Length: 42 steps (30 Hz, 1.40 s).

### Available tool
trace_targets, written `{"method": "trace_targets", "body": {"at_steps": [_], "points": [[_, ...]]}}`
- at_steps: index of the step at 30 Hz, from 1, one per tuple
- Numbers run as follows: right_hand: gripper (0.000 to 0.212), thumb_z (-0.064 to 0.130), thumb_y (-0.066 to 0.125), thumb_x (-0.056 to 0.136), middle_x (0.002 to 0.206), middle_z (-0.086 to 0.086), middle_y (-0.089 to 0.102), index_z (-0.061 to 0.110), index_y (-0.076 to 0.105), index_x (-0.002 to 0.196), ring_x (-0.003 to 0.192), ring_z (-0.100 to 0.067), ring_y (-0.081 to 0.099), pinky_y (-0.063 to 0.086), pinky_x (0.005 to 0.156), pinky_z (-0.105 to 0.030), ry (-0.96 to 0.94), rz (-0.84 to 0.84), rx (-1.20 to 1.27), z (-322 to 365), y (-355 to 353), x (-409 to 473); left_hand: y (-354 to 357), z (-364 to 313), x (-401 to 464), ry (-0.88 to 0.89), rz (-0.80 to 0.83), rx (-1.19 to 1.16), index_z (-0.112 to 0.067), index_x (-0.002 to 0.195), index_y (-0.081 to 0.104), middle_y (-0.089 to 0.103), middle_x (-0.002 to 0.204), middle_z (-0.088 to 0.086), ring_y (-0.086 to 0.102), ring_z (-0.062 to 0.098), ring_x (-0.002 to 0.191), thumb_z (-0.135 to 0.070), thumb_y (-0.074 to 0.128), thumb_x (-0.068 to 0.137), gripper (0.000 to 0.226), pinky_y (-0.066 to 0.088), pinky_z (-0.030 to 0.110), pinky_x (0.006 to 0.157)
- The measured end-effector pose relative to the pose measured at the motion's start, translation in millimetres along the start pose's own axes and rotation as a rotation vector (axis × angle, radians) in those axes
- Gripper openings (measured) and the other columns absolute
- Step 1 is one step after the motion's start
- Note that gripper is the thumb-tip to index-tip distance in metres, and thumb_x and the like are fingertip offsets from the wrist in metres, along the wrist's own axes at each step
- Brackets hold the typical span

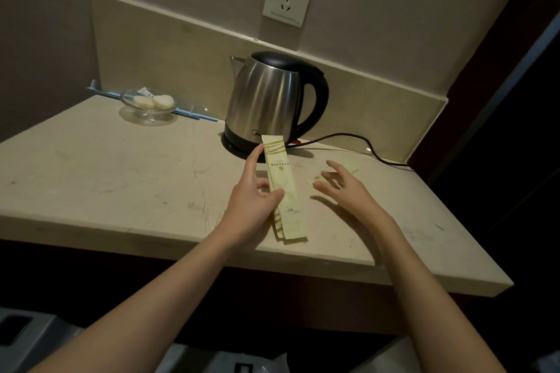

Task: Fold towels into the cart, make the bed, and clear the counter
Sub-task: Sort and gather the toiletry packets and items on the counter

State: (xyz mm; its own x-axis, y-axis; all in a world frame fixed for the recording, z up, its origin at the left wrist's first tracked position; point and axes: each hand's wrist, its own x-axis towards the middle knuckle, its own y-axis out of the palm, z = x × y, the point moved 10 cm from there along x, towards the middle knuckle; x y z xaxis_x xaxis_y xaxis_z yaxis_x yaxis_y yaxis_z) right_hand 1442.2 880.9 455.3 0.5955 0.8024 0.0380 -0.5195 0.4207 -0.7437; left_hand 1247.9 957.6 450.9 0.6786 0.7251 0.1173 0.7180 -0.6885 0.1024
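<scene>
I'm on clearing the surface (127, 166): my left hand (253, 191) pinches the long sachet (283, 188) above it, right hand (342, 185) spread and released over the small torn wrapper scraps (315, 180), which I judge need gathering next.

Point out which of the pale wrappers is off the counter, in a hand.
The long wrapper, pinched upright by the left hand. The small torn scraps lie flat on the counter under the right hand.

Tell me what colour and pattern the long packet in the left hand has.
Pale cream-yellow packet with gold-brown diagonal stripes near both ends; the head view shows it.
</scene>
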Motion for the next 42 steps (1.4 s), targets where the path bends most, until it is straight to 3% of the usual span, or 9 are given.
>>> {"method": "trace_targets", "body": {"at_steps": [4,7,12,18,23,28,31,34,42], "points": [[0.046,0.038,0.067,0.084,0.114,0.004,0.063,0.027,0.054,0.127,0.108,-0.012,0.057,0.047,0.089,-0.025,-0.046,-0.076,0.032,5.4,-14.7,-52.2,1.7,-3.8,-2.3,0.010,0.017,0.007,-0.043,0.146,0.012,0.061,0.110,-0.001,0.067,0.013,0.091,-0.001,0.059,0.089,0.084,0.060,0.034,0.070],[0.032,0.028,0.068,0.086,0.103,0.004,0.060,0.023,0.058,0.116,0.098,-0.014,0.058,0.048,0.074,-0.019,-0.037,-0.164,-0.062,2.1,-20.0,-64.8,3.4,-6.8,-5.5,0.004,0.025,-0.008,-0.040,0.147,0.012,0.058,0.109,-0.002,0.065,0.010,0.086,0.001,0.057,0.089,0.084,0.058,0.023,0.060],[0.072,0.020,0.074,0.080,0.142,-0.008,0.032,0.021,0.034,0.140,0.127,-0.026,0.041,0.042,0.103,-0.040,0.143,-0.250,-0.032,-15.1,-30.6,-69.0,7.1,-9.6,-9.8,-0.021,0.049,-0.050,-0.037,0.147,0.013,0.059,0.106,-0.001,0.066,0.009,0.082,0.004,0.055,0.090,0.082,0.054,0.018,0.054],[0.077,0.015,0.076,0.079,0.137,-0.015,0.047,0.010,0.031,0.140,0.122,-0.028,0.048,0.044,0.093,-0.036,0.366,-0.111,-0.149,-11.7,-30.5,-66.7,4.8,-9.2,-12.4,-0.037,0.031,-0.047,-0.039,0.147,0.013,0.060,0.117,0.009,0.066,0.021,0.100,0.003,0.056,0.090,0.083,0.060,0.029,0.066],[0.056,0.019,0.077,0.078,0.116,-0.012,0.058,0.008,0.050,0.126,0.095,-0.020,0.056,0.046,0.077,-0.031,0.486,-0.059,-0.095,-16.8,-28.2,-75.1,2.8,-8.2,-10.4,-0.044,0.021,-0.091,-0.040,0.147,0.012,0.060,0.114,0.007,0.067,0.019,0.095,0.002,0.055,0.090,0.083,0.059,0.029,0.063],[0.019,0.015,0.066,0.087,0.112,-0.012,0.062,0.008,0.065,0.105,0.093,-0.020,0.057,0.049,0.076,-0.031,0.435,-0.238,0.052,-9.5,-38.8,-88.5,-0.5,-8.1,-12.4,-0.086,-0.004,-0.085,-0.038,0.148,0.011,0.061,0.110,0.005,0.066,0.019,0.096,0.003,0.056,0.089,0.085,0.060,0.034,0.068],[0.019,0.016,0.064,0.089,0.109,-0.009,0.062,0.010,0.066,0.106,0.091,-0.020,0.058,0.049,0.075,-0.032,0.398,-0.318,0.142,6.7,-46.4,-105.7,-5.5,-14.3,-17.8,-0.069,-0.041,-0.022,-0.035,0.149,0.009,0.062,0.115,0.007,0.065,0.021,0.099,0.001,0.059,0.088,0.086,0.058,0.043,0.080],[0.021,0.016,0.064,0.089,0.104,-0.006,0.060,0.010,0.065,0.109,0.090,-0.020,0.058,0.049,0.066,-0.029,0.350,-0.378,0.315,28.8,-51.3,-125.7,-6.1,-17.8,-34.5,-0.087,-0.069,-0.060,-0.031,0.150,0.007,0.065,0.114,0.011,0.066,0.021,0.097,0.001,0.060,0.088,0.087,0.056,0.042,0.083],[0.015,0.016,0.063,0.090,0.089,-0.007,0.067,0.007,0.063,0.103,0.075,-0.017,0.066,0.048,0.052,-0.025,0.199,-0.213,0.586,122.0,-4.8,-180.6,-18.1,-53.6,-112.2,-0.127,0.017,-0.180,-0.017,0.138,0.035,0.065,0.116,0.013,0.068,0.019,0.094,0.000,0.062,0.087,0.059,0.058,0.028,0.068]]}}
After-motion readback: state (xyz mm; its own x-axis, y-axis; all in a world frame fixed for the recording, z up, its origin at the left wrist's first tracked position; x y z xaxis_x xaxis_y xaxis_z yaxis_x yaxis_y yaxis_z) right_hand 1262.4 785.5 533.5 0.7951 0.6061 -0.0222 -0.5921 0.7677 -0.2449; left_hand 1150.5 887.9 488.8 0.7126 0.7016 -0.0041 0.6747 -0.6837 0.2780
